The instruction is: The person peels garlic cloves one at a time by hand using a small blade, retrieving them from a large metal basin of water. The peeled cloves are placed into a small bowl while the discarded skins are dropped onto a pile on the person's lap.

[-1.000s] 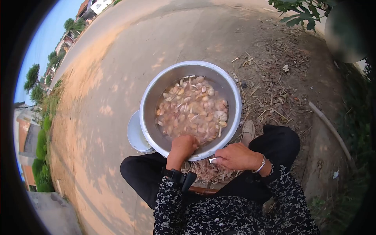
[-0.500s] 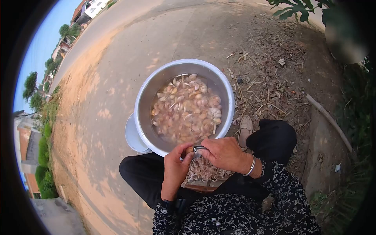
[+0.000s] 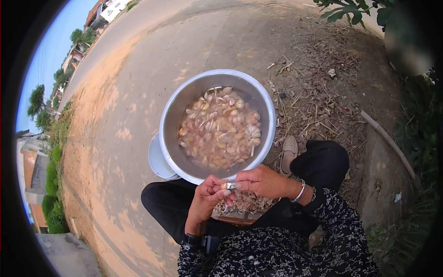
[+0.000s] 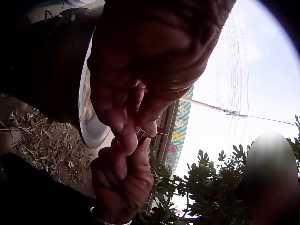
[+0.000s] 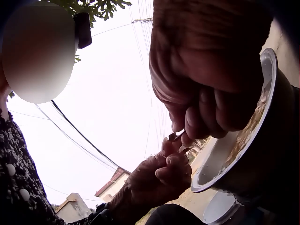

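Between the two hands, close over the near rim of a large metal basin (image 3: pixel 272 122), my left hand (image 3: pixel 203 201) pinches a garlic clove (image 3: pixel 223 186) by its fingertips. Its thumb and forefinger face the other hand. My right hand (image 3: pixel 267 182), with a silver bangle at the wrist, grips a small silver tool (image 3: pixel 230 185) that looks like a nail clipper, its end against the clove. The fingers hide most of both. In the right wrist view the metal tool (image 5: pixel 173 136) shows at the meeting fingertips. Many garlic cloves (image 3: pixel 221 129) lie in cloudy water inside the basin.
Garlic skins (image 3: pixel 244 202) lie heaped below the hands, between the person's knees. A pale bowl (image 3: pixel 158 159) stands against the basin's left side. Dry leaves and stalks (image 3: pixel 318 92) cover the ground to the right, near a long stick (image 3: pixel 387 138). A shoe (image 3: pixel 289 150) is beside the basin.
My left hand has come up from inside the basin with a garlic clove. Both hands have met over the near rim, where the right one has brought the silver tool to the clove.
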Demonstrator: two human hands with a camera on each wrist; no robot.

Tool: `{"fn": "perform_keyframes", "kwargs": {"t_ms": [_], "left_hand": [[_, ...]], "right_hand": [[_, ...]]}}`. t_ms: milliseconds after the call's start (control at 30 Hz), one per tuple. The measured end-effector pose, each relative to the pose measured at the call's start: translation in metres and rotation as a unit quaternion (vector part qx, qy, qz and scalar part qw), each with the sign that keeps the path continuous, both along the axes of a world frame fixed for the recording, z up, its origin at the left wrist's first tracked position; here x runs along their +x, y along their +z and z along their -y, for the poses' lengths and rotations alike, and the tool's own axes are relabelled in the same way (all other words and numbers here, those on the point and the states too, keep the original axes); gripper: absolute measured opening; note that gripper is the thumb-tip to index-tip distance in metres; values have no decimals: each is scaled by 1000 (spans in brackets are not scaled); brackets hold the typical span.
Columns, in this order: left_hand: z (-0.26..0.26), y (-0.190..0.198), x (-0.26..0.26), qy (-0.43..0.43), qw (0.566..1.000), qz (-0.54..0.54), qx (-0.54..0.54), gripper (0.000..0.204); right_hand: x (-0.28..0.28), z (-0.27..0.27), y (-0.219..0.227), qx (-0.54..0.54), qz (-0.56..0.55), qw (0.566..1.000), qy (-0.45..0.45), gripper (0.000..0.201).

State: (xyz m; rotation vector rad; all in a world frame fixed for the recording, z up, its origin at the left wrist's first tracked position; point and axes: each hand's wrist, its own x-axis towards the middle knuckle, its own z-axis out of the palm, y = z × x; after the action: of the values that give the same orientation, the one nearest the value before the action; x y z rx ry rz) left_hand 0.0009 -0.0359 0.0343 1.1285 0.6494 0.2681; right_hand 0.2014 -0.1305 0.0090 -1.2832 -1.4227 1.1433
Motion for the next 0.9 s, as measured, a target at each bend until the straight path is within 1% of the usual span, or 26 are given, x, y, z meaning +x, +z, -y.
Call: {"fn": "perform_keyframes", "kwargs": {"t_ms": [33, 67, 133, 167, 233, 267, 333, 367, 433, 467, 500, 533, 567, 633, 667, 700, 733, 767, 800, 867, 900], "left_hand": [[1, -5, -1, -5, 999, 41, -29, 21], [2, -8, 0, -5, 999, 41, -30, 21], [6, -15, 1, 15, 984, 126, -126, 20], [7, -18, 2, 17, 984, 127, -125, 20], [10, -24, 5, 59, 970, 143, -189, 21], [12, -29, 8, 61, 969, 143, -190, 21], [14, -38, 11, 148, 955, 135, -220, 22], [12, -38, 9, 149, 955, 135, -220, 22], [6, -37, 6, 183, 965, 104, -153, 21], [7, -35, 6, 184, 965, 104, -153, 21], [11, -28, 7, 174, 981, 54, -73, 23], [14, -23, 8, 161, 987, 5, 9, 26], [15, -22, 7, 161, 987, 4, 8, 26], [19, -21, 5, 125, 983, -55, 127, 30], [21, -18, 5, 125, 983, -55, 125, 30], [23, -12, 5, 81, 969, -117, 200, 31], [24, -9, 5, 36, 945, -178, 273, 33], [25, -13, 3, 19, 921, -165, 352, 39], [25, -12, 3, 18, 921, -166, 351, 39], [25, -7, 3, -12, 853, -163, 495, 42], [24, -6, 2, -12, 853, -163, 495, 42]], "right_hand": [[0, 0, 0, -10, -34, 999, 9, 25], [0, 1, 2, -10, -34, 999, 9, 25], [1, 2, 10, -47, -88, 995, 25, 26], [1, 1, 9, -47, -87, 995, 27, 26], [1, 1, 5, -16, 21, 1000, 0, 27], [1, 2, 5, -18, 21, 1000, 2, 27], [0, 5, 5, -6, 111, 993, -35, 26], [-3, 8, 5, -6, 111, 993, -34, 26], [-8, 13, 5, -32, 146, 987, -52, 24], [-8, 13, 4, -33, 146, 988, -51, 24], [-9, 13, 2, -27, 181, 983, -19, 23], [-9, 13, 1, -21, 216, 976, 12, 23], [-8, 12, 3, -22, 216, 976, 12, 23], [-5, 8, 13, 28, 275, 958, -73, 23], [-5, 8, 15, 27, 275, 958, -72, 23], [-6, 7, 18, 48, 288, 954, -74, 23], [-8, 6, 19, 68, 300, 949, -75, 23], [-10, 6, 19, 67, 299, 949, -76, 23], [-11, 5, 19, 70, 309, 946, -72, 23], [-12, 5, 21, 74, 320, 942, -69, 23], [-11, 5, 23, 67, 329, 941, -52, 23]]}}
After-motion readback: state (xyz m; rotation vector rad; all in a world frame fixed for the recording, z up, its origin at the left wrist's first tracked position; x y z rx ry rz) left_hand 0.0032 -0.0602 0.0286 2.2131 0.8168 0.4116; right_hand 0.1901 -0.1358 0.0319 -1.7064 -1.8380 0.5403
